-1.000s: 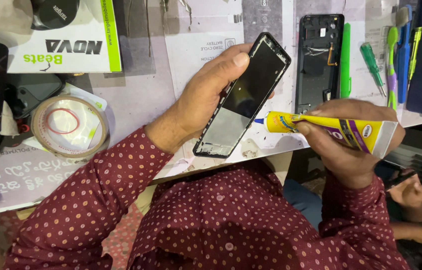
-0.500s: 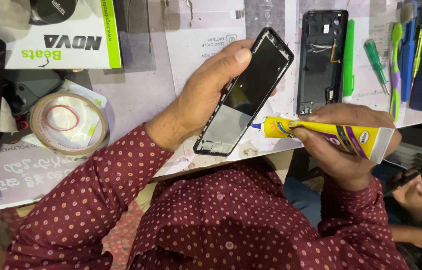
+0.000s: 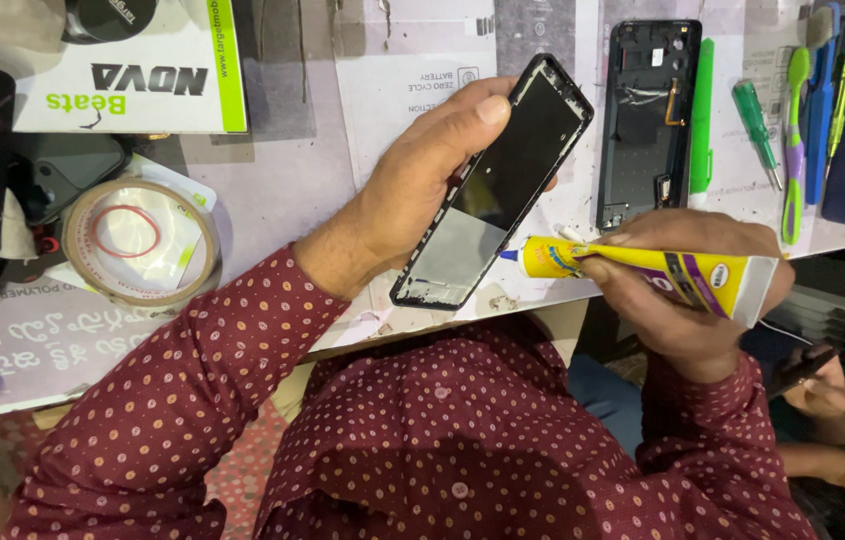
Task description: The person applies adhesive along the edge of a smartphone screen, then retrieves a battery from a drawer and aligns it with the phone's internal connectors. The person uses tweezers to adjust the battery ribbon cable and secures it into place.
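Observation:
My left hand (image 3: pixel 413 190) grips a black phone frame with a glossy screen (image 3: pixel 493 190), held tilted above the table edge. My right hand (image 3: pixel 683 290) holds a yellow glue tube (image 3: pixel 643 270) sideways, its blue nozzle touching the frame's right edge near the lower end. A second opened black phone body (image 3: pixel 648 120) lies flat on the table just beyond the tube.
A roll of clear tape (image 3: pixel 138 240) with a red rubber band inside sits at left. A white box (image 3: pixel 133 70) lies at the top left. A green pen (image 3: pixel 703 120), a green screwdriver (image 3: pixel 758 130) and other tools lie at right. Another person's hand (image 3: pixel 833 390) shows at lower right.
The glue tube's nozzle has slid slightly down along the frame's edge. The left hand keeps its hold on the frame.

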